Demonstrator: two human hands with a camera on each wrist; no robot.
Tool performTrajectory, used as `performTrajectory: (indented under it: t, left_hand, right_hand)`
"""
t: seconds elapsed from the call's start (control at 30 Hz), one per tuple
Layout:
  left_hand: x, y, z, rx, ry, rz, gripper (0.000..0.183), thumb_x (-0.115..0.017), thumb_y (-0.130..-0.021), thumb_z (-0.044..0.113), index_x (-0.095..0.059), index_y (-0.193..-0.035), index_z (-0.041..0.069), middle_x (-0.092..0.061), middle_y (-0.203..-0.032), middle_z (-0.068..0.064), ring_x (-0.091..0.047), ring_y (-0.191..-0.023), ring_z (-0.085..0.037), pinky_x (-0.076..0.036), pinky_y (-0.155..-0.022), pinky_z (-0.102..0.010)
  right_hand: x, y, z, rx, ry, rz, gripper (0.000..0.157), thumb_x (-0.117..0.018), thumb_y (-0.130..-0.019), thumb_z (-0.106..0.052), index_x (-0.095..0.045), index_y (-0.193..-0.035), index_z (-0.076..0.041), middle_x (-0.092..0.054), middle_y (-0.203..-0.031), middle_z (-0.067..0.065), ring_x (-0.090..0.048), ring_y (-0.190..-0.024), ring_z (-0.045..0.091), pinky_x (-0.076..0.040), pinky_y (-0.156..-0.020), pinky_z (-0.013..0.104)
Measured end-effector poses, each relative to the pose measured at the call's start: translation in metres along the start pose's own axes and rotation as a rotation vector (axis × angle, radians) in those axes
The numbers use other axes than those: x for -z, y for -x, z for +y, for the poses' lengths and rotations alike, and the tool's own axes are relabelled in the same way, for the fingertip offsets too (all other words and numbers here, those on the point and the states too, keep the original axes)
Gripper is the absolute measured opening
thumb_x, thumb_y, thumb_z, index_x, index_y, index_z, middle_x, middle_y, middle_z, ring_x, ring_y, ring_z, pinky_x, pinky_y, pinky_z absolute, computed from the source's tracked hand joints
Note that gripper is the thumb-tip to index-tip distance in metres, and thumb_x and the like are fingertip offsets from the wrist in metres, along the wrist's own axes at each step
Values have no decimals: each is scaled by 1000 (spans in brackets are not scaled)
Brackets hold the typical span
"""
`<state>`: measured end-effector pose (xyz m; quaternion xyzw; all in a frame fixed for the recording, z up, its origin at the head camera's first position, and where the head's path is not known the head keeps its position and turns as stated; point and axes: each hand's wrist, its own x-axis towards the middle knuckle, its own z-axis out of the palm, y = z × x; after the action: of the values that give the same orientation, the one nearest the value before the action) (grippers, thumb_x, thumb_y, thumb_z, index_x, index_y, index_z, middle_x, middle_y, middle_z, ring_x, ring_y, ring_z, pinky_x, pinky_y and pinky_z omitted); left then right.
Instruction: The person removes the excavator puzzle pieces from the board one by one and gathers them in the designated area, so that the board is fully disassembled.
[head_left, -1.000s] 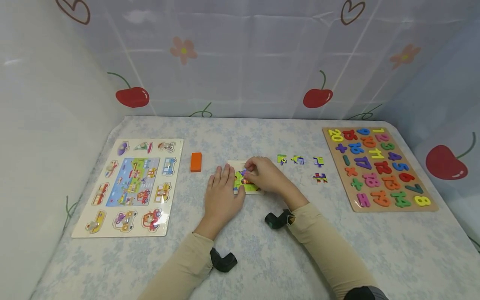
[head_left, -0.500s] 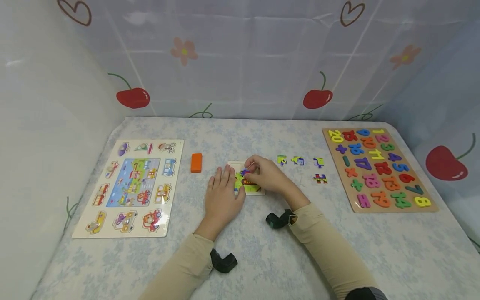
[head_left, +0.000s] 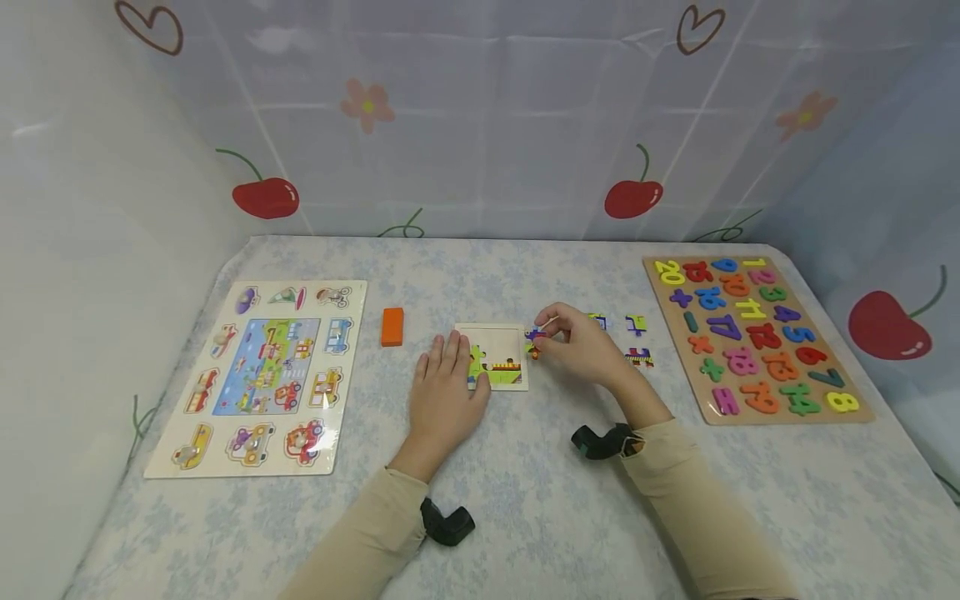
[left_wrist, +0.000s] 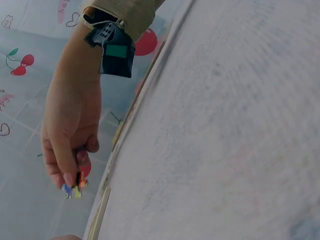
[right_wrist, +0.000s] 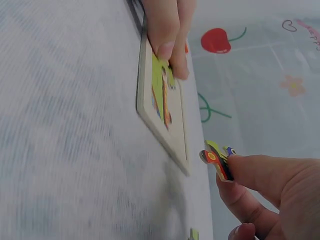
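Note:
A small wooden puzzle tray [head_left: 489,330] lies mid-table, with green puzzle pieces [head_left: 505,371] fitted along its bottom and left side; bare wood shows in the upper right. My left hand [head_left: 448,392] lies over the tray's left edge, fingers straight, thumb on the pieces. To the right of the tray, my right hand [head_left: 581,343] pinches a jigsaw piece [right_wrist: 218,160] between thumb and fingers. That piece is green, red and black with some purple, and the right wrist view shows it held off the table.
Loose puzzle pieces [head_left: 639,357] lie beyond my right hand, which partly covers that area. An orange block [head_left: 392,327] stands left of the tray. A vehicle puzzle board [head_left: 240,433] lies at far left, a number board [head_left: 787,417] at far right.
My right hand has moved right, off the tray, carrying the jigsaw piece and uncovering the tray's right part. My left hand has stayed in place.

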<state>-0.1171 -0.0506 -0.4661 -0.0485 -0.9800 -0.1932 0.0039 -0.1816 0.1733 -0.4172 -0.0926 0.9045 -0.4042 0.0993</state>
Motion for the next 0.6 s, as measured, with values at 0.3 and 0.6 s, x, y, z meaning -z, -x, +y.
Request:
performTrajectory:
  t: [0.3, 0.6]
  left_hand:
    - [0, 0, 1, -3, 3, -12, 69, -37, -101, 49, -22, -159, 14, -18, -167, -2, -9, -156, -24, -10, -127, -48]
    - [0, 1, 1, -10, 5, 11, 69, -39, -101, 48, -26, -158, 12, -22, -166, -5, -12, -156, -26, -13, -126, -49]
  right_hand:
    - [38, 23, 39, -89, 83, 30, 22, -65, -96, -24, -58, -115, -16, -65, -102, 9, -49, -69, 21, -43, -58, 30]
    - [51, 32, 56, -135, 134, 41, 24, -65, -96, -24, -59, -117, -14, -66, -101, 11, -55, -76, 22, -45, -63, 31]
